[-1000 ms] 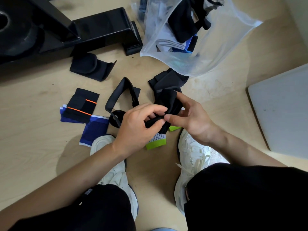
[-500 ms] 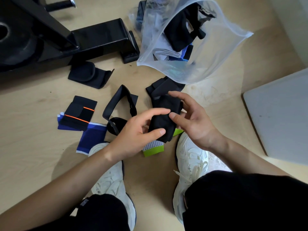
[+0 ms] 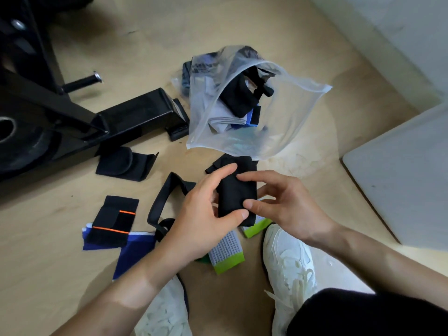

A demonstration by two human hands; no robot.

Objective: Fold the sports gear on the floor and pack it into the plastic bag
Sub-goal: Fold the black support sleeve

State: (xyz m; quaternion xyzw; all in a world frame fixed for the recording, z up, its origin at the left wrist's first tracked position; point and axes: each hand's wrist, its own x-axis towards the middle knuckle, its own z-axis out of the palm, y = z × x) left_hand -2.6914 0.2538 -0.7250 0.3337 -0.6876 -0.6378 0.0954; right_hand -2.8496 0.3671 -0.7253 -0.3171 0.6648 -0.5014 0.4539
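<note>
Hands both on one black fabric piece (image 3: 238, 190), held folded into a compact block just above the floor, just on the near side of the plastic bag (image 3: 298, 110). Left hand (image 3: 201, 214) pinching it: thumb under the near edge, fingers curled over the far left corner. Right hand (image 3: 281, 204) closed loosely on the right side, index finger laid across the top, thumb at the near corner. Cannot tell how many layers are in the fold.

Bag lying on the wooden floor (image 3: 363, 76), mouth gaping toward the hands, several dark and blue pieces already inside.

Still loose, all nearer than the bag and to its left: black strap (image 3: 161, 202), black pad (image 3: 121, 163), orange-striped black wrap (image 3: 114, 220) lying on a blue band (image 3: 132, 253); green-edged grey socks (image 3: 225, 253) under the hands.

To do well, probably:
- Press edges square before letting go; soft knit likely to spring open.
- Keep one hand clamped across the fold for the carry to the bag.
- Free the other hand to lift the bag's upper lip.
- Slide in flat beside the packed pieces, not on top of the lip.
</note>
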